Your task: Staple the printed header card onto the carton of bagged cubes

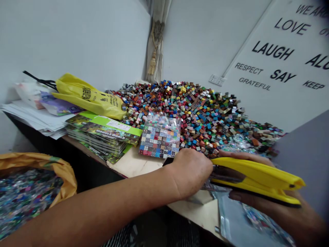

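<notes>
Our right hand [279,209] closes firmly around a yellow stapler [257,176], and our left hand [190,173] pinches the top edge of a clear-and-silver plastic bag [231,223] at its nose. The bag hangs below, likely light, soft and slippery, so we'd hold it by that edge.

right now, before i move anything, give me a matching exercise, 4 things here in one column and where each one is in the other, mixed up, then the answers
Things:
1. yellow stapler
2. stack of green-covered booklets
3. clear plastic bag of coloured tiles
4. orange sack of glittery plastic

Places:
A. low at the far left, below the desk edge
B. gripped in the right hand
C. against the front of the heap of small coloured blocks
D. on the desk, in front of the yellow plastic bag

Pairs: 1-B, 2-D, 3-C, 4-A
</notes>
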### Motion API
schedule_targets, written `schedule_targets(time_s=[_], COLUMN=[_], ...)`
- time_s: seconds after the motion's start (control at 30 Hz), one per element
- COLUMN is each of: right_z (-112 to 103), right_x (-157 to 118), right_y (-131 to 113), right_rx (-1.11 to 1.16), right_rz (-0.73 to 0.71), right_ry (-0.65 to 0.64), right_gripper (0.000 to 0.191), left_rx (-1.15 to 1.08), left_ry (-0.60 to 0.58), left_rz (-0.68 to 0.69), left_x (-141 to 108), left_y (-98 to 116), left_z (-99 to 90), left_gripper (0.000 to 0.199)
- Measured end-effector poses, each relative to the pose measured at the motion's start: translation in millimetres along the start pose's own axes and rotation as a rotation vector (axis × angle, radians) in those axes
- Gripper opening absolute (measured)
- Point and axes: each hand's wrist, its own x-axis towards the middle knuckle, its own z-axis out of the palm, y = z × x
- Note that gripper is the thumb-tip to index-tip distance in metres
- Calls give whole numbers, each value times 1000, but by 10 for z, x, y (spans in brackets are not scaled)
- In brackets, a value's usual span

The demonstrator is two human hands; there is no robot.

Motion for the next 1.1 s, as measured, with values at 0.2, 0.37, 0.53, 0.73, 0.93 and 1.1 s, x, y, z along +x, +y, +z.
schedule_targets(time_s=[0.2,0.37,0.53,0.73,0.93,1.1], right_z=[-13,-113,-66,-208,-304,-348], right_x=[56,285,375,102,-117,-132], right_y=[120,248,22,-65,-212,-225], right_rx=[152,226,160,248,534,529], right_rz=[-27,-40,-161,-195,33,117], right_ry=[189,480,511,206,102,97], right_gripper=[63,51,55,35,67,83], left_rx=[-15,-34,-81,-680,-1219,-1067], left_ry=[-13,129,521,394,-146,-208], left_rz=[-1,-32,49,144,158,215], left_x=[-16,-64,-33,17,-70,-93], left_y=[-13,40,226,144,91,99], left_z=[-43,-192,-235,-337,-500,-564], left_gripper=[18,29,68,52,42,33])
